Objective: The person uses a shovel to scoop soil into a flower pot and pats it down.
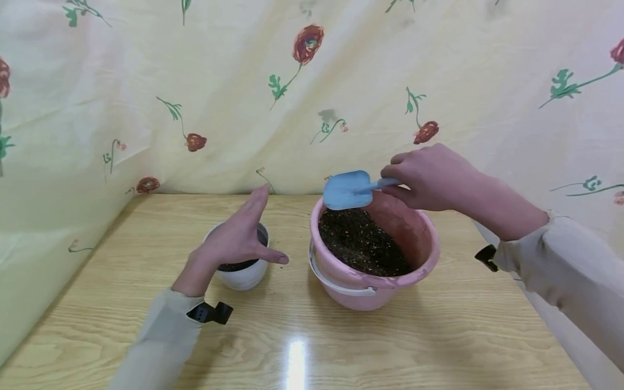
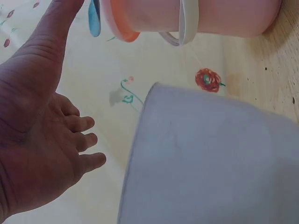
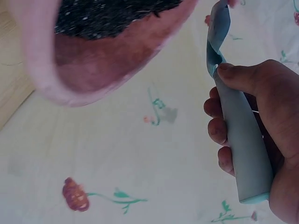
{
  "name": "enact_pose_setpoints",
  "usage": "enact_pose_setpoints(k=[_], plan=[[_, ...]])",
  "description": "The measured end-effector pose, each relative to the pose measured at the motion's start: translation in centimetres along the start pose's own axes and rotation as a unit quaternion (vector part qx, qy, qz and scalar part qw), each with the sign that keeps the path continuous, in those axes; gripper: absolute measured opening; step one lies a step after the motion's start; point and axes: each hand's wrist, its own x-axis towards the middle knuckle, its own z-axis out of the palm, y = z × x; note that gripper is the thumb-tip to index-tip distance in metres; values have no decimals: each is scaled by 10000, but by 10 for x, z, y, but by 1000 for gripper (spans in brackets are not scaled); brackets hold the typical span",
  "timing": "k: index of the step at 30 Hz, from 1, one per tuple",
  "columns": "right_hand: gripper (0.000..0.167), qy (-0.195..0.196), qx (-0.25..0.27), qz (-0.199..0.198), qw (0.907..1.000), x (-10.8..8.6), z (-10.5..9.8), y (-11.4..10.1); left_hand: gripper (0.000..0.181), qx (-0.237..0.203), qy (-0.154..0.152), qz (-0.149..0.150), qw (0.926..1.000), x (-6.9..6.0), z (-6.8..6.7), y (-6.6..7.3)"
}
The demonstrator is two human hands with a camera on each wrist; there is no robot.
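Note:
A small blue trowel (image 1: pixel 348 190) is held by its handle in my right hand (image 1: pixel 429 176); the fingers and thumb wrap round the handle (image 3: pixel 245 140) in the right wrist view. Its blade is over the rim of a pink bucket (image 1: pixel 424 279), with dark soil (image 1: pixel 358 244) inside. No soil can be made out on the blade. My left hand (image 1: pixel 234 238) hovers over a white pot (image 1: pixel 244 280), thumb spread away from the fingers and nothing in its grasp. The pot contains dark soil, partly hidden by that hand. In the left wrist view the pot's wall (image 2: pixel 210 158) stands beside the fingers.
Both containers stand on a light wooden table (image 1: pixel 273 346). Behind it hangs a cream cloth (image 1: pixel 234 81) printed with red flowers, which also runs down the left side. The bucket's white handle (image 1: pixel 341 287) lies lowered against its front. A few dark specks dot the tabletop.

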Motion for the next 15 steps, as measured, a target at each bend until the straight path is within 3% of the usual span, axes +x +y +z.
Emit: enact_pose_setpoints(k=[8,15], plan=[[19,-124,-76,315,9994,-24,9,13,140,-314,-118,211,9992,10,4,14],[16,-151,-154,257,9994,-35,20,18,139,-580,-137,751,9954,23,18,27]])
